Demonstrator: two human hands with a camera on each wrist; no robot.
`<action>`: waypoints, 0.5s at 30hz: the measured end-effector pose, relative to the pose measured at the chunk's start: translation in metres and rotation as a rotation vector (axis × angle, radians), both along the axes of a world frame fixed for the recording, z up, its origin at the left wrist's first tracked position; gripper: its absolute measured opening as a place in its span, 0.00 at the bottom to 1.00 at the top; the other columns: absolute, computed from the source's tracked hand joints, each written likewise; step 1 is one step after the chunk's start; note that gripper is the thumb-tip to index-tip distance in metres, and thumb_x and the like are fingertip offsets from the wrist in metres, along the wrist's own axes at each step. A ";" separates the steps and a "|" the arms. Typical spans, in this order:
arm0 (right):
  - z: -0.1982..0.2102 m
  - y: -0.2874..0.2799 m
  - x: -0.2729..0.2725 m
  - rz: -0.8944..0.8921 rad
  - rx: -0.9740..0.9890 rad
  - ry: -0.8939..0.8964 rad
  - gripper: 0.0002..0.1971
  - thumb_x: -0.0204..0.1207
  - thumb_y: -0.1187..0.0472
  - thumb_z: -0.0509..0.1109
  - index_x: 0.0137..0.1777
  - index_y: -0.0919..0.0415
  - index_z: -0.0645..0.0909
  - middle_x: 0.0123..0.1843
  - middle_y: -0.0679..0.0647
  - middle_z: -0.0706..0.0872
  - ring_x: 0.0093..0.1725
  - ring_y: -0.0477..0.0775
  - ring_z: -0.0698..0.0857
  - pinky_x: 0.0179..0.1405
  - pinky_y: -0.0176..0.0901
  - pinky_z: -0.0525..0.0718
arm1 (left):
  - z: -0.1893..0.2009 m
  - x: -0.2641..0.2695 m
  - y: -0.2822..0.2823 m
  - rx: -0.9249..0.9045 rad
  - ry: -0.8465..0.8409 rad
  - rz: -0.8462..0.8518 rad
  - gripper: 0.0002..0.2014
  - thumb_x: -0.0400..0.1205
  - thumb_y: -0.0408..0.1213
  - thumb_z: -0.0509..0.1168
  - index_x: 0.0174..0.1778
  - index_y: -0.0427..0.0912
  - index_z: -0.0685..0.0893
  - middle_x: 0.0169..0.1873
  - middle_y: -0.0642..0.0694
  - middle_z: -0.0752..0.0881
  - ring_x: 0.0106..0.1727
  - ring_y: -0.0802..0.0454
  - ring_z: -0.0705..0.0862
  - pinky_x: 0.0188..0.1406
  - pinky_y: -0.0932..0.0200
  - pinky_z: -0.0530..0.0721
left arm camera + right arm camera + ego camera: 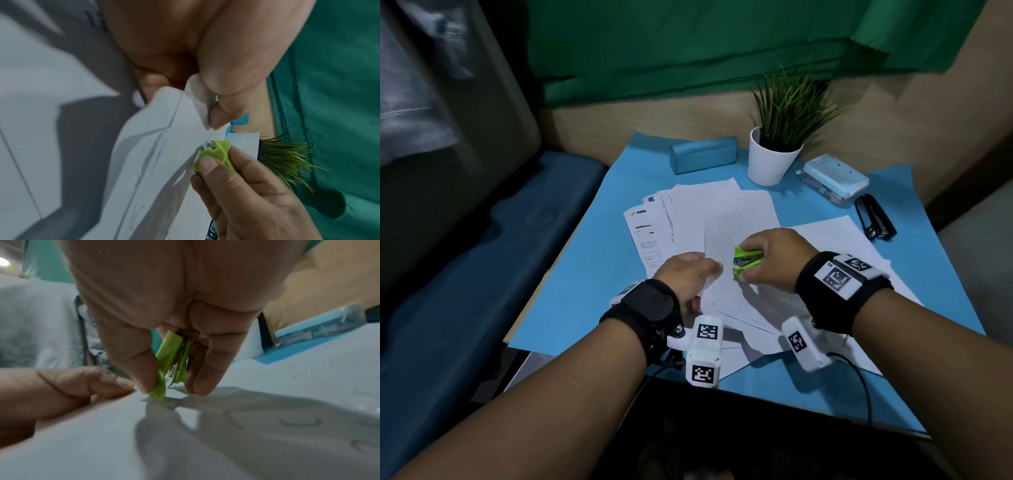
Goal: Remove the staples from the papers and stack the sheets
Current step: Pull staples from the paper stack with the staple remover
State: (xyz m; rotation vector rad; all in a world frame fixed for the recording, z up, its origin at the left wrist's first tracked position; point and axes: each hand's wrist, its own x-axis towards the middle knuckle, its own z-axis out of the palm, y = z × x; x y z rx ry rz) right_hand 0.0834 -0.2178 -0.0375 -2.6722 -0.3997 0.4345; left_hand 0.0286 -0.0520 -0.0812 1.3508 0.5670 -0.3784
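The right hand [770,258] grips a lime-green plastic staple remover [747,261] between thumb and fingers, its metal claws pressed onto the top white paper sheet [726,287] of a stapled bundle lying near the middle of the blue-covered desk [585,281]. The left hand [688,277] pinches that bundle's curled edge just beside the remover. More white printed sheets [688,209] fan out behind. A potted green grass plant in a white pot [774,157] stands at the back, and a black stapler [875,216] lies to the right.

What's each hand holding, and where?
Right hand grips the green staple remover by its two side grips, thumb against fingers. Left hand pinches the top sheet at its left edge.
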 end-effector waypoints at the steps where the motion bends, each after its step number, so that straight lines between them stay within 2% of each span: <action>1: -0.001 0.000 0.001 -0.013 0.014 0.010 0.23 0.64 0.53 0.81 0.61 0.51 0.87 0.54 0.47 0.88 0.52 0.48 0.84 0.50 0.36 0.78 | -0.001 0.000 0.000 -0.002 -0.008 0.002 0.04 0.71 0.34 0.73 0.30 0.43 0.88 0.33 0.34 0.83 0.37 0.37 0.78 0.42 0.40 0.77; 3: -0.002 -0.001 0.002 -0.049 0.044 0.026 0.22 0.63 0.53 0.81 0.59 0.50 0.87 0.53 0.47 0.88 0.54 0.50 0.85 0.53 0.38 0.81 | -0.005 0.001 0.000 0.007 -0.024 -0.009 0.06 0.71 0.33 0.74 0.27 0.44 0.89 0.32 0.36 0.85 0.37 0.39 0.81 0.41 0.41 0.79; 5: -0.002 0.000 0.002 -0.057 0.047 0.032 0.19 0.63 0.53 0.80 0.56 0.51 0.88 0.50 0.48 0.89 0.51 0.51 0.86 0.54 0.42 0.83 | -0.008 0.002 0.000 0.004 -0.024 -0.015 0.03 0.66 0.35 0.75 0.28 0.44 0.89 0.34 0.36 0.86 0.38 0.40 0.82 0.43 0.42 0.81; 6: -0.002 0.001 0.002 -0.065 0.047 0.039 0.17 0.63 0.52 0.80 0.52 0.54 0.89 0.47 0.49 0.90 0.47 0.51 0.86 0.52 0.45 0.85 | -0.013 0.003 0.000 -0.006 -0.018 -0.012 0.04 0.63 0.37 0.76 0.31 0.43 0.90 0.37 0.33 0.87 0.39 0.39 0.82 0.45 0.38 0.82; 7: -0.002 0.003 0.002 -0.093 0.071 0.069 0.15 0.62 0.53 0.81 0.47 0.58 0.89 0.41 0.53 0.90 0.41 0.52 0.86 0.49 0.49 0.86 | -0.017 0.004 0.001 -0.021 -0.012 -0.006 0.11 0.60 0.39 0.76 0.36 0.42 0.91 0.40 0.30 0.88 0.40 0.37 0.82 0.48 0.33 0.82; 8: -0.001 0.004 0.002 -0.144 0.135 0.130 0.14 0.62 0.54 0.81 0.42 0.63 0.88 0.36 0.57 0.90 0.35 0.53 0.85 0.45 0.52 0.88 | -0.021 0.005 0.001 -0.037 -0.001 0.000 0.16 0.58 0.41 0.77 0.41 0.41 0.91 0.43 0.29 0.88 0.41 0.36 0.82 0.50 0.27 0.81; 9: 0.000 0.006 0.002 -0.215 0.219 0.213 0.14 0.62 0.56 0.82 0.40 0.67 0.87 0.32 0.61 0.88 0.31 0.55 0.84 0.41 0.53 0.89 | -0.025 0.006 0.002 -0.053 0.006 0.008 0.20 0.58 0.41 0.77 0.45 0.40 0.90 0.44 0.30 0.89 0.41 0.35 0.82 0.52 0.26 0.80; 10: 0.002 0.007 0.004 -0.291 0.293 0.308 0.14 0.64 0.58 0.82 0.39 0.70 0.85 0.31 0.63 0.86 0.30 0.57 0.84 0.38 0.52 0.89 | -0.027 0.007 0.002 -0.059 0.014 0.013 0.21 0.59 0.41 0.77 0.47 0.38 0.89 0.44 0.32 0.88 0.41 0.35 0.81 0.53 0.26 0.79; 12: 0.006 0.007 0.007 -0.398 0.382 0.481 0.11 0.68 0.61 0.80 0.41 0.68 0.84 0.32 0.64 0.83 0.29 0.59 0.83 0.33 0.48 0.88 | -0.030 0.007 0.003 -0.063 0.021 0.014 0.22 0.60 0.40 0.77 0.48 0.35 0.86 0.41 0.36 0.84 0.42 0.35 0.78 0.51 0.29 0.77; 14: 0.010 0.005 0.009 -0.452 0.436 0.573 0.09 0.71 0.61 0.78 0.43 0.67 0.83 0.33 0.62 0.82 0.27 0.57 0.82 0.32 0.45 0.86 | -0.031 0.007 0.003 -0.062 0.024 0.015 0.22 0.61 0.41 0.77 0.49 0.35 0.85 0.40 0.32 0.84 0.43 0.35 0.78 0.53 0.27 0.77; 15: 0.010 0.004 0.011 -0.474 0.457 0.586 0.09 0.71 0.61 0.77 0.44 0.66 0.83 0.33 0.62 0.82 0.27 0.57 0.82 0.31 0.45 0.86 | -0.027 0.005 0.003 -0.068 0.019 0.013 0.22 0.61 0.41 0.76 0.48 0.35 0.86 0.41 0.34 0.84 0.44 0.35 0.78 0.54 0.27 0.77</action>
